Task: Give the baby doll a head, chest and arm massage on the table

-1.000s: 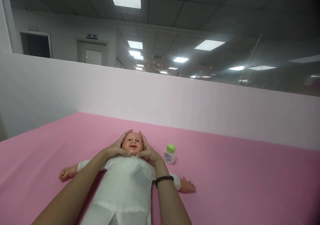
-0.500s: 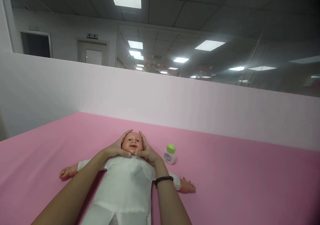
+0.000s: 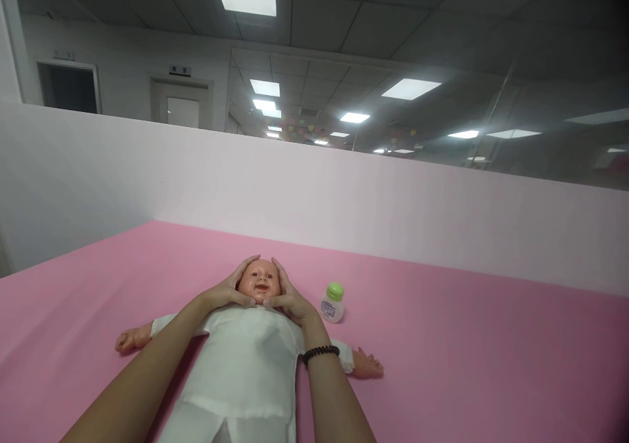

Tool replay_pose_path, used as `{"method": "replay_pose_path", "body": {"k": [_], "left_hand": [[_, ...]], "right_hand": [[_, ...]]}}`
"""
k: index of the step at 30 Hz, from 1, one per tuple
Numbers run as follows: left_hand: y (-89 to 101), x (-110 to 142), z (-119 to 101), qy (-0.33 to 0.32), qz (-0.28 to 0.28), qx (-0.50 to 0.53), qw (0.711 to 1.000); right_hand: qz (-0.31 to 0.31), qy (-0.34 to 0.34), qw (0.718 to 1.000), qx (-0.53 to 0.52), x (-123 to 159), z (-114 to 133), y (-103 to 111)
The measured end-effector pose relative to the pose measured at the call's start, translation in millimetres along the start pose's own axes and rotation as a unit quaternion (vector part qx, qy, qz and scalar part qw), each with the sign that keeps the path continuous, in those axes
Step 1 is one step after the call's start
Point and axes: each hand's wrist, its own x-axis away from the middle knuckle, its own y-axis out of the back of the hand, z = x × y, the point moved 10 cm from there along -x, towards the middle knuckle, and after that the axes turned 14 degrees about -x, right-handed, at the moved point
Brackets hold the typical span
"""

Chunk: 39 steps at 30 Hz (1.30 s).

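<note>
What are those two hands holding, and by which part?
The left hand and right hand hold a baby doll's head, cupping it from either side around the cheeks and jaw.

Our left hand and right hand curve inward, palms facing and fingers cupped. Our bare left forearm and right forearm angle up from below, a black coiled bracelet on our right wrist.
</note>
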Motion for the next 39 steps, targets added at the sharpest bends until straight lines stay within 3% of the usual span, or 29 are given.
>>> {"method": "replay_pose_path", "body": {"k": [5,13,21,26,39], "left_hand": [[-1.6,4,-4,-0.001,0.007,0.023,1.0],[3.5,0,11,-0.005,0.011,0.124,0.992],[-0.3,1,3,-0.001,-0.002,0.026,1.0],[-3.8,-2,5,-0.002,-0.012,0.029,0.999],[-2.0,0,2,0.002,-0.002,0.002,1.0]], "right_hand": [[0.007,0.016,1.0,-0.022,0,2,1],[-0.015,0.017,0.997,-0.069,-2,0,1],[-0.012,0.009,1.0,-0.003,0,3,-1],[-0.014,0.007,0.999,0.033,-2,-1,6],[-0.004,0.002,1.0,0.008,-3,-3,5]]}}
